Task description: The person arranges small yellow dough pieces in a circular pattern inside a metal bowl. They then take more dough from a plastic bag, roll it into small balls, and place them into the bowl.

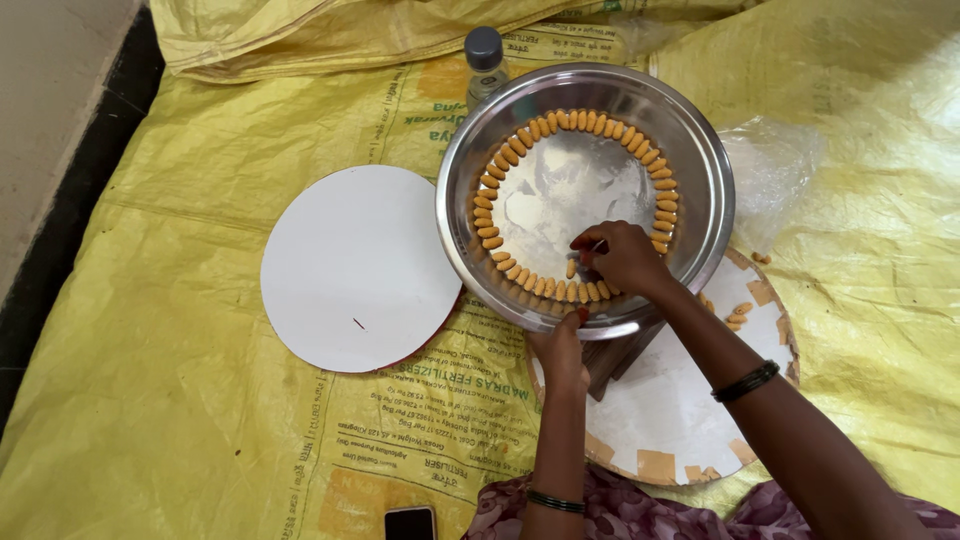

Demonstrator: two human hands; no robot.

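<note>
A steel bowl (585, 195) stands on yellow sacking (180, 380) spread over the floor, toward the far edge of the sacking. Small orange pieces (487, 210) lie side by side in a ring around the bowl's flat bottom.

Right hand (620, 258): inside the bowl at its near side, fingers curled and pinched together on a small piece at the ring. A dark bangle (745, 381) sits on the right forearm.

Left hand (560, 350): closed on the bowl's near rim, thumb at the rim edge. A bangle (556, 501) sits on the left wrist.

A white disc (355, 270) lies flat just left of the bowl. A second disc (680, 410), with tan patches along its edge, lies partly under the bowl on its near right side; a few loose orange pieces (737, 315) rest on it. A bottle (485, 62) with a grey cap stands just beyond the bowl. A phone (410, 523) lies at the near edge of the sacking.
</note>
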